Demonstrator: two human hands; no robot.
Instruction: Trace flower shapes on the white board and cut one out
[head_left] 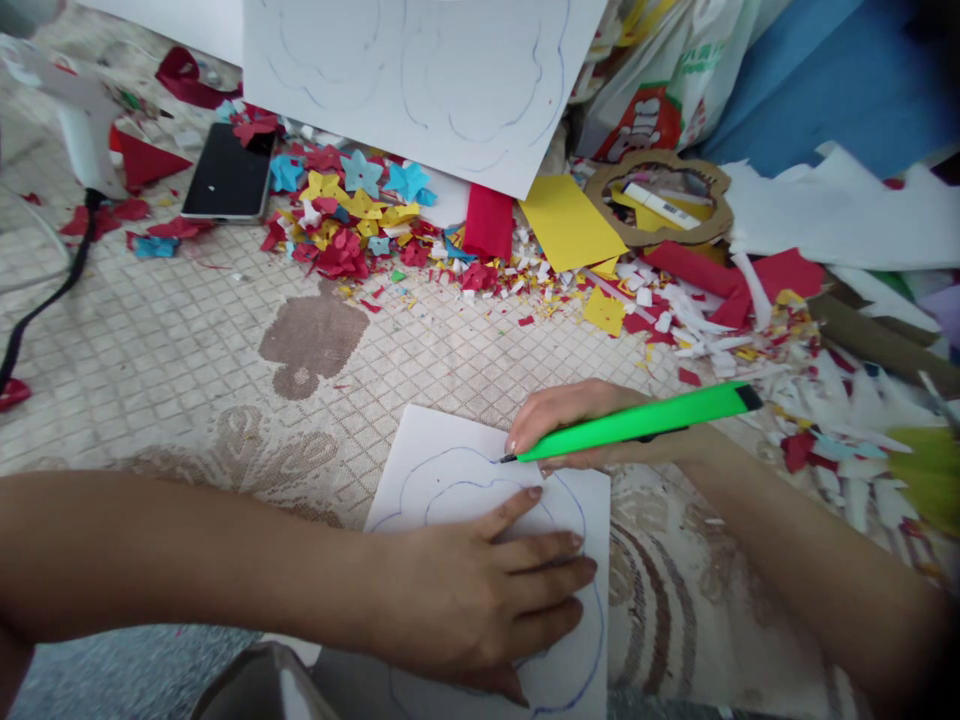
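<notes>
A white sheet [592, 510] with a wavy, flower-like double outline in blue pen lies at the table's front edge. My left hand [480, 590] rests flat on it with the fingers spread, covering much of the drawing. In my right hand [574, 415] is a bright green utility knife [637, 422], held at a low slant. Its blade tip meets the upper part of the outer blue line, near the sheet's top edge. The fingers under the knife are partly hidden by its handle.
Behind lie a larger drawn sheet [480, 90], a phone [229, 175], a glue gun [86, 130], paper flowers [341, 255], a yellow paper piece [574, 225] and a cardboard ring [637, 235]. A plastic bag [675, 70] and white scraps [847, 220] crowd the right.
</notes>
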